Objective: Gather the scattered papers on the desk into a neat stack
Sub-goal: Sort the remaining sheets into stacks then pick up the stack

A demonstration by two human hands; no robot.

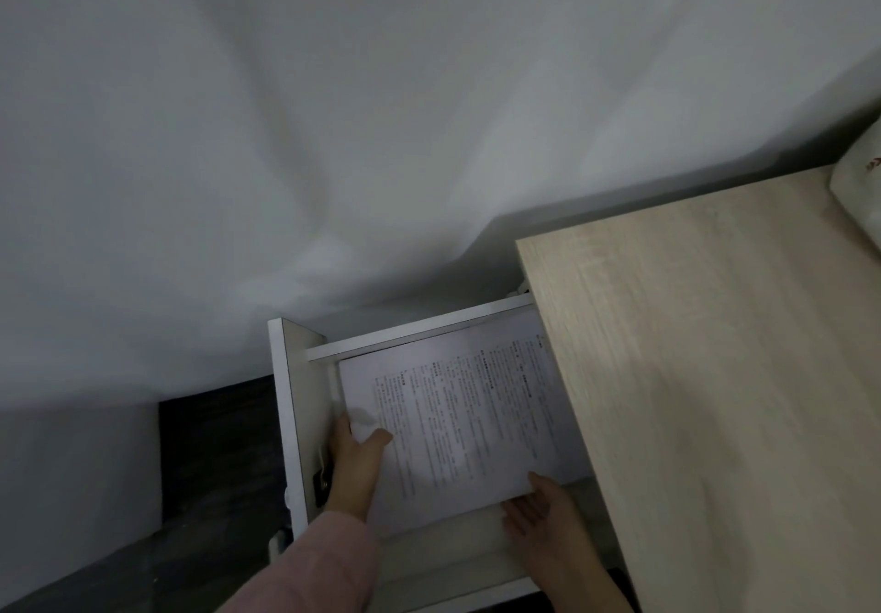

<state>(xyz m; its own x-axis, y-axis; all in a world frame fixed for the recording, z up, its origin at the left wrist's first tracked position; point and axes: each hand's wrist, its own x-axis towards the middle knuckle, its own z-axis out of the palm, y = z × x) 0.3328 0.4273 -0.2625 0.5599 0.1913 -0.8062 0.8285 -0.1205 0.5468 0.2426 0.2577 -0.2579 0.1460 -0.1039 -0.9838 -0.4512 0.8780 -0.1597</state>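
Wall [333, 112]: grey-white, blank, filling everything behind and above the drawer. Desk top [715, 374]: pale wood grain, right of the drawer, overhanging its right part. Dark floor [214, 445] left of the drawer. Drawer [298, 398]: white, pulled out, front panel to the left. Paper stack [467, 412]: inside the drawer, printed page uppermost, edges looking squared, far-right part tucked under the overhang. No loose sheets visible on the wood.

Left hand [355, 455], pink sleeve [324, 565]: at the stack's left edge by the drawer front, thumb on top, fingers beneath, pinching. Right hand [543, 517]: apart from the left, at the stack's near-right corner, thumb touching that corner; clamped or merely propping, impossible to tell.

Step, as judged: gathering apparently done, stack being handled within the drawer; going in or coming out, not settled by one view. Next move: both hands level, edges kept flush, clearance from the overhang.

Hidden or unclear: print too blurred to read; drawer bottom under the stack unseen; right fingertips lost in shadow; small dark fitting [320, 481] on the drawer front, unidentified; pale object [858, 193] cut off far right of the drawer.
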